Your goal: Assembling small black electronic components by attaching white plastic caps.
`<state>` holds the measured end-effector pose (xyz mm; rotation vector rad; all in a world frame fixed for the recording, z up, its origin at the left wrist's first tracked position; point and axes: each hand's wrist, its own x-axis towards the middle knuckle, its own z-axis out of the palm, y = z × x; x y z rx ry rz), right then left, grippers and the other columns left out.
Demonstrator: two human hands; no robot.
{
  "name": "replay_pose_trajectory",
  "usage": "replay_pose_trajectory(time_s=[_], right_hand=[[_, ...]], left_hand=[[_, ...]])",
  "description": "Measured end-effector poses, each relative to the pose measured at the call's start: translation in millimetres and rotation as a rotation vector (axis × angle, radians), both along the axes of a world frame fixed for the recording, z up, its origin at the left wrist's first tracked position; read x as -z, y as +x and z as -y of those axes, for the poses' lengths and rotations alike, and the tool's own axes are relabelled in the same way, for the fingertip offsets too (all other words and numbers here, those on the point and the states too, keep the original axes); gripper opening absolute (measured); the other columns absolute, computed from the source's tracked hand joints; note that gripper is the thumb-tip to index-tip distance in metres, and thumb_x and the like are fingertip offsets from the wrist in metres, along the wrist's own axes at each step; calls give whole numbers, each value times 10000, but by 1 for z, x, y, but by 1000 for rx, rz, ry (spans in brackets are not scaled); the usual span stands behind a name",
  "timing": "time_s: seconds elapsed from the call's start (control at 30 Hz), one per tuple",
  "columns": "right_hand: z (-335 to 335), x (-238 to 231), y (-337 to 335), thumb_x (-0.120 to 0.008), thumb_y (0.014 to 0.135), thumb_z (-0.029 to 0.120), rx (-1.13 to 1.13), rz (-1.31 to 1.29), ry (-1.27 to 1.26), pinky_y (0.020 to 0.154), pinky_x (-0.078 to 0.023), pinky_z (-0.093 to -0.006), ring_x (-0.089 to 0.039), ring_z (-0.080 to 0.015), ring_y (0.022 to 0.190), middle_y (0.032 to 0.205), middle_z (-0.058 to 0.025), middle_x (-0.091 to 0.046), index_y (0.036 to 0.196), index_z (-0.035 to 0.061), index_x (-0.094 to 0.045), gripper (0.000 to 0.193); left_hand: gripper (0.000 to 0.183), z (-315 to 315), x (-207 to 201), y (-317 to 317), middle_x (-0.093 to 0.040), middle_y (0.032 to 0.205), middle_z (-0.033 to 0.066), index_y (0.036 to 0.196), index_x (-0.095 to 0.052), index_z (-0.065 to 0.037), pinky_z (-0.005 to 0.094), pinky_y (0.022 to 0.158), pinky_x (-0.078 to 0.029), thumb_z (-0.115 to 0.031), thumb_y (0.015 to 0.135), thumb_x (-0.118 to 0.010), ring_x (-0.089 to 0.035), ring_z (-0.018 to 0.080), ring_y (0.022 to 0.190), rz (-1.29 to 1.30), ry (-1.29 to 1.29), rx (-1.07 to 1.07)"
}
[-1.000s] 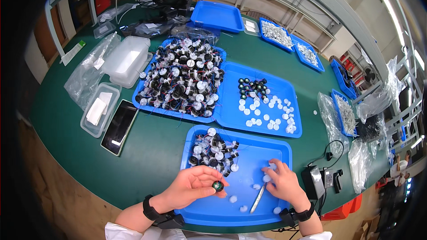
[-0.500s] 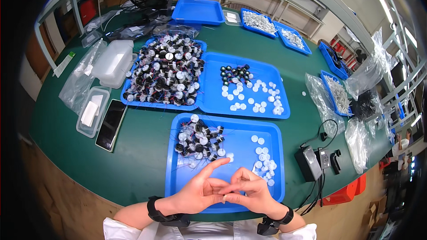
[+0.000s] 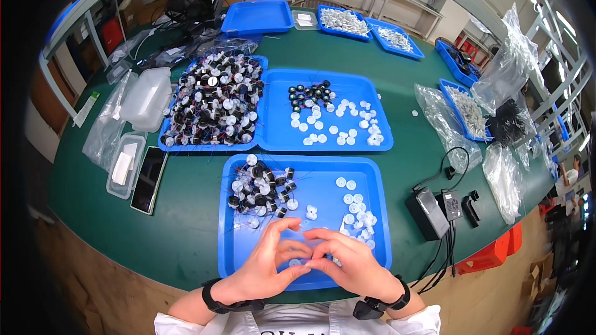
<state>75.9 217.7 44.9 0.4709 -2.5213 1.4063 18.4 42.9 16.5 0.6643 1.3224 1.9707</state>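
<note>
Meeting above the near part of a blue tray (image 3: 320, 183), the left hand (image 3: 264, 267) and the right hand (image 3: 351, 267) have thumbs and fingers curled toward each other. From where I stand, each grip looks partly closed, but I cannot tell what, if anything, is pinched inside. Black cylinders (image 3: 264, 189) with white ends and thin wires lie jumbled at the tray's far left; loose white discs (image 3: 358, 198) lie along its right, with a white piece (image 3: 311, 212) between. Farther off on the green tabletop (image 3: 186, 232), a heaped tray (image 3: 214, 147) sits left of another tray (image 3: 279, 111) carrying dark round parts (image 3: 309, 93) and pale discs (image 3: 333, 129).
</note>
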Motion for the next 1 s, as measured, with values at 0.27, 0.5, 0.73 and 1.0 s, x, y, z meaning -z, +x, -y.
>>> replay_pose_trajectory(time_s=[0.27, 0.5, 0.73, 1.0], right_hand=[[12, -11, 6, -630, 760, 234, 155, -212, 809, 397, -406, -226, -509, -108, 472, 629, -6, -468, 1096, 3, -542, 417], [11, -14, 4, -724, 605, 468, 62, -235, 780, 401, -371, -246, -490, -111, 434, 568, 13, -449, 1151, 8, -490, 751], [9, -9, 4, -713, 624, 463, 59, -292, 583, 433, -390, -253, -494, -124, 484, 598, -1, -447, 931, 33, -563, 549], [3, -6, 16, -689, 741, 91, -39, -120, 260, 553, -476, -285, -584, -197, 666, 801, -69, -557, 864, 26, -565, 186]], left_hand=[[676, 3, -11, -10, -582, 872, 92, 1134, -423, 8, 281, 679, -487, -265, 654, -813, -575, 157, 765, -356, -322, 47], [357, 5, -4, -7, -630, 891, 80, 987, -570, 55, 250, 702, -493, -156, 749, -733, -609, 116, 787, -8, -166, 223], [102, 9, -4, -5, -636, 818, 69, 840, -658, 30, 220, 588, -470, -54, 836, -600, -570, 74, 679, -154, -292, 154], [89, 20, -15, -10, -607, 754, 62, 855, -644, 39, 226, 509, -434, -22, 818, -589, -563, 93, 643, -115, -209, 140]])
